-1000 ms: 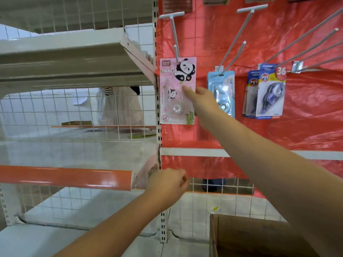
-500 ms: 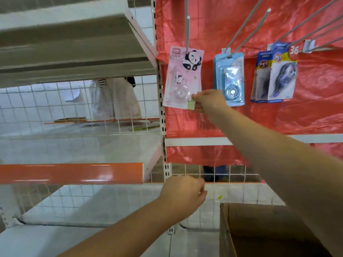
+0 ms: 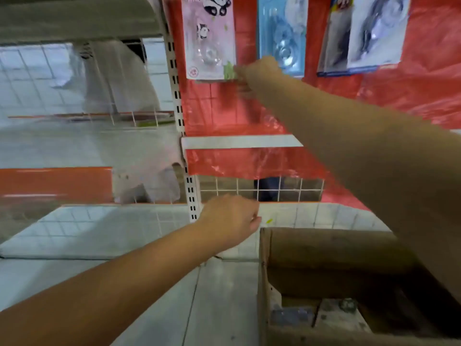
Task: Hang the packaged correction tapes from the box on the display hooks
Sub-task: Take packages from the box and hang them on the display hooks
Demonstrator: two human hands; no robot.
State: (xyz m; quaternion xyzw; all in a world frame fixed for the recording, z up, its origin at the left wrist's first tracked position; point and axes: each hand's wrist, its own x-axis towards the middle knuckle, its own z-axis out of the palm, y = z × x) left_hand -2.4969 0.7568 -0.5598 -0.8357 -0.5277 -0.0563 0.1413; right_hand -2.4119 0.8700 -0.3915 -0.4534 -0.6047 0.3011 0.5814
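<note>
The pink pack hangs against the red backing, near its left edge, by the slotted upright; its top and the hook run out of view. The right hand reaches up to its lower right corner, fingers bunched there as if pinching the card, though blur makes the grip hard to confirm. The left hand hovers low with fingers loosely curled, holding nothing I can see.

These packs look light: a stiff card with a thin clear blister. I'd guess they swing freely on a hook and bend if squeezed, so the card edge or corner is the place to hold, not the bubble.

Just right of it hangs a blue pack, then a pair of darker ones. The box sits open at lower right with more packs dim in the bottom. The outstretched right arm crosses above the box, so the left hand has the clearer path in.
</note>
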